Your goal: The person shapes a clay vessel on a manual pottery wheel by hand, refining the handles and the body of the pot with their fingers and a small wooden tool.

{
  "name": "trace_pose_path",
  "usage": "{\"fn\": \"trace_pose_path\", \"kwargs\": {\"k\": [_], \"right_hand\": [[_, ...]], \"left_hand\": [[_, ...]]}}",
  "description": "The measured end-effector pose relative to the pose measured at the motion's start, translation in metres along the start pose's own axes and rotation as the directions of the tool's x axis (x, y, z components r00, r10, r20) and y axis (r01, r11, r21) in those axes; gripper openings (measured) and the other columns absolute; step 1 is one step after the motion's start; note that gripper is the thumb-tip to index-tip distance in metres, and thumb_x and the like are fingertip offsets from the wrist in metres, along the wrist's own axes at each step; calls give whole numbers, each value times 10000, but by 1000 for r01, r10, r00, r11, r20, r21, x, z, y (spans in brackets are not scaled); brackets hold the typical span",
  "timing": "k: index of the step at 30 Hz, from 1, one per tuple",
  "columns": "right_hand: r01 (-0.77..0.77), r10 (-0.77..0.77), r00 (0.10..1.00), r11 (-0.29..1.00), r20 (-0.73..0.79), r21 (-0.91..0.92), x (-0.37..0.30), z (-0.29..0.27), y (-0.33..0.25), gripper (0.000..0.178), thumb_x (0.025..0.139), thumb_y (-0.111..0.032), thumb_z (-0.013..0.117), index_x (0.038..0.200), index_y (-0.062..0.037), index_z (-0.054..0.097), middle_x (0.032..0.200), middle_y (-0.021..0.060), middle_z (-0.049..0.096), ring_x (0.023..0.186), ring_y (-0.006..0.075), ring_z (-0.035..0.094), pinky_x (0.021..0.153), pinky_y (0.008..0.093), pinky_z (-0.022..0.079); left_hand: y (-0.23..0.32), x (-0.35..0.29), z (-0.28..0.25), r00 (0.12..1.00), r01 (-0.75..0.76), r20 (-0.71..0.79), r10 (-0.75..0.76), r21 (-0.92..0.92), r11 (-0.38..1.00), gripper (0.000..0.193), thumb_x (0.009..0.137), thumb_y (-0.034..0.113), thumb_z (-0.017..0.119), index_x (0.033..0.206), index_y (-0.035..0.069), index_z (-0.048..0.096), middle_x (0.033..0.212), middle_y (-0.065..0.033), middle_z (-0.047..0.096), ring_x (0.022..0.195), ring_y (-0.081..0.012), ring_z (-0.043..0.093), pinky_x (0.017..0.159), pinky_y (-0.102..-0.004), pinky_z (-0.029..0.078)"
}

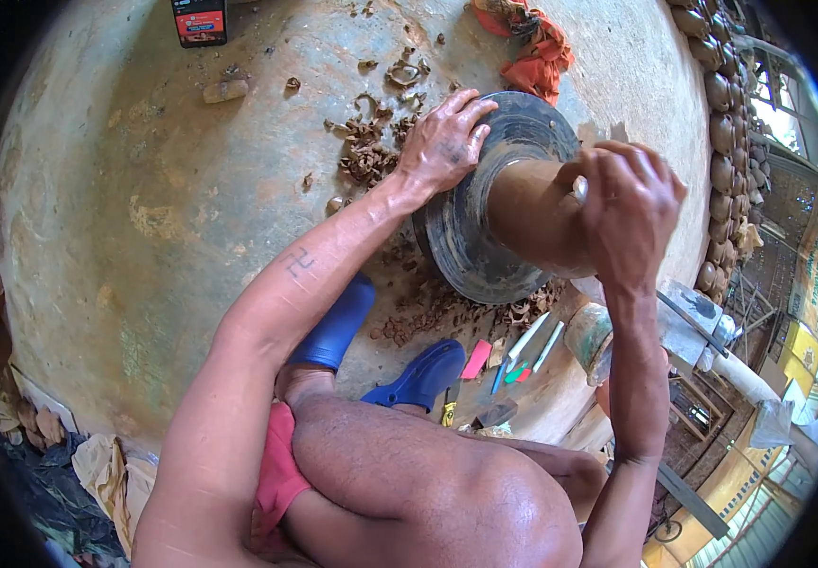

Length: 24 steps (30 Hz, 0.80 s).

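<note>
My left hand (442,142) lies on the near-left rim of a dark round potter's wheel (452,248), its fingers stretched over the edge. On the wheel stands a smooth brown clay pot (527,208), its base toward the wheel's middle. My right hand (634,213) is at the pot's upper end, fingers curled and closed. A small pale tip shows by its thumb; whether this is a tool or a nail I cannot make out. The hand hides the pot's mouth.
Clay shavings (366,156) litter the floor around the wheel. Knives (527,336), a pink scraper (475,360) and a stained pot (589,336) lie at the near right. An orange cloth (537,66) sits beyond the wheel. Stacked clay pots (720,123) line the right side.
</note>
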State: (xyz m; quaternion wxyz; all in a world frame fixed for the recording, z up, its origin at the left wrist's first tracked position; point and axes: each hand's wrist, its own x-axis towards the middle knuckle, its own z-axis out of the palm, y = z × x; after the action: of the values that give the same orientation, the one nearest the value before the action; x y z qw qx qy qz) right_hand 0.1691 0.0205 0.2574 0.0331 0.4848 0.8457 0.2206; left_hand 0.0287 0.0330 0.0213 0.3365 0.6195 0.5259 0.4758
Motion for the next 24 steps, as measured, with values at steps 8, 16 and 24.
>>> {"fn": "trace_pose_path", "kwargs": {"k": [8,16,24], "right_hand": [[-8,7,1000,999,-10,-42,-2,-6,-12,266,899,-393,841,993,-147,807,1139,24,770,1156,259,675,1000,466,451],[-96,92,993,994,79,46,-3,1,-2,280,926,-365,817,1076,-129,818,1198,21,782,1168,259,675,1015,446,450],[-98,90,991,992,95,78,-4,-4,-8,231,893,-345,833,1010,-145,837,1117,32,785,1120,242,678,1019,433,439]], "left_hand": [[0,1,-2,1000,6,24,-6,-11,1000,363,1051,261,652,1391,138,687,1496,-169,634,1328,-399,642,1106,-485,548],[0,2,-2,999,24,43,-24,0,1000,371,1054,263,648,1404,143,678,1505,-163,629,1332,-393,641,1111,-480,545],[1,3,0,999,15,36,-15,-2,1000,373,1056,260,649,1406,139,679,1508,-162,629,1332,-393,641,1120,-479,539]]}}
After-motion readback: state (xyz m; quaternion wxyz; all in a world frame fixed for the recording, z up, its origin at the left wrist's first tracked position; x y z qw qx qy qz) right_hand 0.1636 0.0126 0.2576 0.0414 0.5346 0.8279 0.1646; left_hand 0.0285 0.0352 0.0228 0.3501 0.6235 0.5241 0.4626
